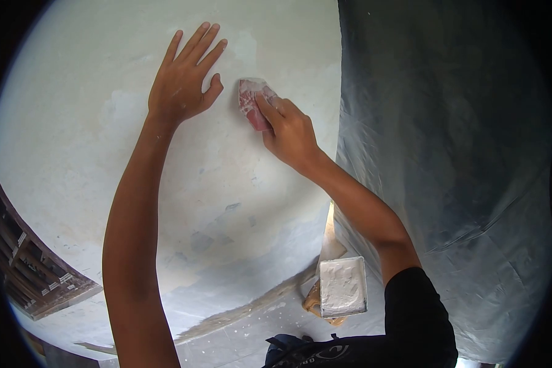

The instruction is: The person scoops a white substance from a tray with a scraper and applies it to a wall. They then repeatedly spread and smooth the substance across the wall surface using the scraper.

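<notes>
My left hand [181, 86] lies flat with its fingers stretched out against a pale, patchy wall [208, 165]. To its right, my right hand [290, 130] grips a red putty scraper [254, 110] smeared with white. The scraper's face is against or very close to the wall; exact contact cannot be made out. Lower down, a rectangular tray [365, 285] of white putty [342, 285] rests on a brownish support, apart from both hands.
Grey translucent plastic sheeting [448, 153] hangs along the right side of the wall. A dark framed grille [30, 257] is set at the lower left. Below the wall, the grey floor [227, 340] has white specks. My black sleeve [414, 313] shows at lower right.
</notes>
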The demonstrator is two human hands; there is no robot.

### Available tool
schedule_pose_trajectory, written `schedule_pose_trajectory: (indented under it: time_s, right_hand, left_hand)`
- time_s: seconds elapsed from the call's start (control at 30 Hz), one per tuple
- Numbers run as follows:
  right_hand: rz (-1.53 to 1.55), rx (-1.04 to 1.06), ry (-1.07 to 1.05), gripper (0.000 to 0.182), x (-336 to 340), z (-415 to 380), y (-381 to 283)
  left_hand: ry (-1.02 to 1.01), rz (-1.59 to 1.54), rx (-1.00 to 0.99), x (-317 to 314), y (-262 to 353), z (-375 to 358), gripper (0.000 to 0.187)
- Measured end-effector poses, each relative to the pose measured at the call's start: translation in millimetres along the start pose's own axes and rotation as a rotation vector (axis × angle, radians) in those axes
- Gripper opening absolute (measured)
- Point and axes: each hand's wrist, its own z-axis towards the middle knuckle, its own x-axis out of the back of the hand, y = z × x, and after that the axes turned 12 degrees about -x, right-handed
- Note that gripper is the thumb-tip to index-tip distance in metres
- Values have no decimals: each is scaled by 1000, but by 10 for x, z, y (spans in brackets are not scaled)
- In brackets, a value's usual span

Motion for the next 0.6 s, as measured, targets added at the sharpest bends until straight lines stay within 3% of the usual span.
schedule_pose_trajectory:
  time_s: [0.13, 0.23, 0.4, 0.47, 0.53, 0.6]
  right_hand:
    - [-83, 15, 278, 61, 172, 800, 102]
    - [-204, -23, 217, 58, 32, 902, 290]
    - [-150, -126, -47, 61, -84, 32, 150]
    - [-12, -55, -68, 66, -70, -152, 51]
    - [32, -46, -35, 67, 9, 46, 80]
    - [26, -30, 176, 65, 159, 493, 115]
  left_hand:
    - [-14, 12, 4, 7, 14, -4, 63]
    - [-5, 1, 5, 20, 20, -1, 63]
    - [-13, 15, 14, 13, 16, 3, 63]
    - [-20, 15, 18, 9, 18, -1, 63]
    - [-7, 5, 5, 3, 8, 2, 63]
    - [-17, 4, 6, 1, 14, 2, 63]
